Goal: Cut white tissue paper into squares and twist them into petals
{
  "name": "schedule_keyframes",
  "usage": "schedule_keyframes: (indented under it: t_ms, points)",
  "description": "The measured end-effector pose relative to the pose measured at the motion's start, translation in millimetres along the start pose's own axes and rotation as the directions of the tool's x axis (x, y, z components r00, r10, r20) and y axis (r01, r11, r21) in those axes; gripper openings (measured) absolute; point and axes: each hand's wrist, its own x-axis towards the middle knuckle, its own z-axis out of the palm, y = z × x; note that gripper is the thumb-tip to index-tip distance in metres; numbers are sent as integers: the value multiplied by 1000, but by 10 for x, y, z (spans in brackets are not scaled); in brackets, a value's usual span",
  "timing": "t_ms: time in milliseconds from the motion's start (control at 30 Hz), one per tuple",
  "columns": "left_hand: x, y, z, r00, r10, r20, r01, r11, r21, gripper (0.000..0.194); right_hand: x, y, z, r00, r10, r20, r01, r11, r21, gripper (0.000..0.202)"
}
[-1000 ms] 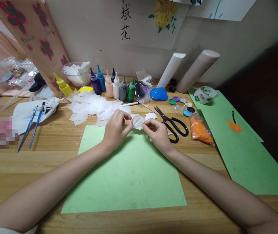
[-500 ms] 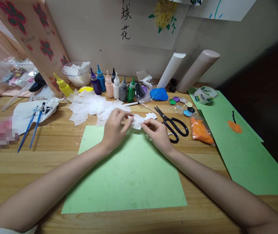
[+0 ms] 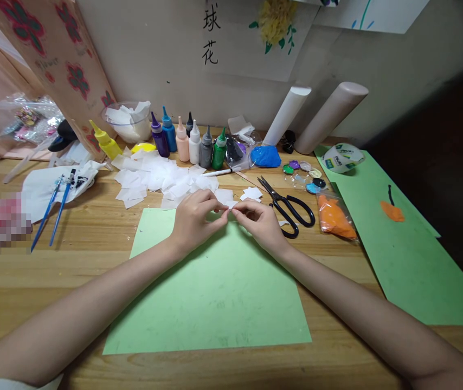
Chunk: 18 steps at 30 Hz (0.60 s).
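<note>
Two narrow pinches, left hand and right hand, hold white paper mid-frame, close together, apparently for fine control.

hands: 2 | paint bottles: 8 | paintbrushes: 2 | leaning tubes: 2 | bowls: 1

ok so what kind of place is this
Probably a craft corner, at home or in a classroom; I can't tell which. The row of nozzle-tipped bottles, the black-handled scissors and the pile of white paper pieces on the wooden tabletop suggest it.
</note>
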Motion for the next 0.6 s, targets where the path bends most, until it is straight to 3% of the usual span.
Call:
schedule_keyframes:
  t_ms: [600]
  points:
    - [5, -2, 0, 1000, 9, -9, -9, 999, -34, 10, 4, 13, 9, 1000, 0, -1, 0, 1000, 2, 14]
